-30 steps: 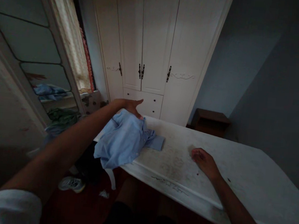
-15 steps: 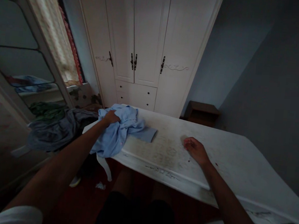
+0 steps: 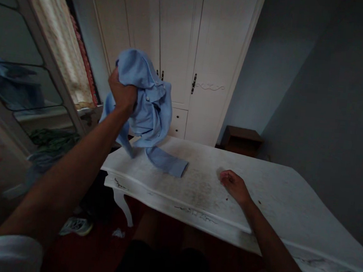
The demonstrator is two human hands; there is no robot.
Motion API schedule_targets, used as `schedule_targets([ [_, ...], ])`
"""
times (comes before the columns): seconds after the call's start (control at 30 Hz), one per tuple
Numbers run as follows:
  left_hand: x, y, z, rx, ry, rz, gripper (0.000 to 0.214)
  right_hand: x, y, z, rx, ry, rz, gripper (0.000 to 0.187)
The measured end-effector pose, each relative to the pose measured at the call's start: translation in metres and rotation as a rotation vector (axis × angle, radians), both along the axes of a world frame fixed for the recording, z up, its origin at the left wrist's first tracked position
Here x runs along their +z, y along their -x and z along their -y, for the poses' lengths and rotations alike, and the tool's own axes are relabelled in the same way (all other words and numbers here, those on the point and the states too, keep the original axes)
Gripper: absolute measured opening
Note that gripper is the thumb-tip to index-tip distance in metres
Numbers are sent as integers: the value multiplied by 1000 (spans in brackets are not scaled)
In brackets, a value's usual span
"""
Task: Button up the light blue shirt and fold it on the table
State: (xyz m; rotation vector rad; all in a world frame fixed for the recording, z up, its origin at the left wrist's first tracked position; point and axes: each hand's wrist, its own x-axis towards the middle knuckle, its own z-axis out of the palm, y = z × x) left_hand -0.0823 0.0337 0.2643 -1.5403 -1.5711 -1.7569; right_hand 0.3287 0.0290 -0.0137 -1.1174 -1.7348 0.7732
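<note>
A light blue buttoned shirt hangs bunched up in the air above the left end of the white table. My left hand is closed round its upper part, with some fingers hidden by the cloth. One sleeve of the shirt still trails flat on the tabletop. My right hand rests on the table to the right of the sleeve, apart from the shirt. Its fingers are curled in loosely, and nothing shows in them.
A white wardrobe stands behind the table, and a small brown cabinet at the back right. On the left are a mirror frame and piled clothes. A shoe lies on the red floor beside the table leg.
My left hand has lifted the shirt from the table, up and slightly left, with one sleeve still lying there. My right hand has stayed nearly in place.
</note>
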Motion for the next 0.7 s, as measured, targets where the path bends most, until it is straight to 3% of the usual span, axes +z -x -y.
schedule_targets([
  [0.07, -24, -11, -3, -159, 260, -63, 71, 0, -1, 0, 0, 8, -10, 15],
  [0.13, -59, -19, -5, -287, 493, -131, 75, -1, -1, -1, -3, 7, -13, 15],
  [0.23, -112, -28, -2, -398, 756, -235, 84, -1, -1, -1, -1, 3, -24, 15],
  [0.3, -137, -36, 4, -369, 1009, -446, 97, -1, 0, -1, -5, 5, -30, 15],
  [0.43, -164, -59, 16, -116, 1028, -565, 114, 0, 1, -1, 2, 12, -21, 17],
  [0.6, -194, -79, 12, -121, 1217, -576, 134, 1, 0, 0, 0, 27, -25, 18],
  [0.7, -204, -75, 2, -97, 1177, -526, 130, 2, 0, 1, -14, 57, -24, 17],
])
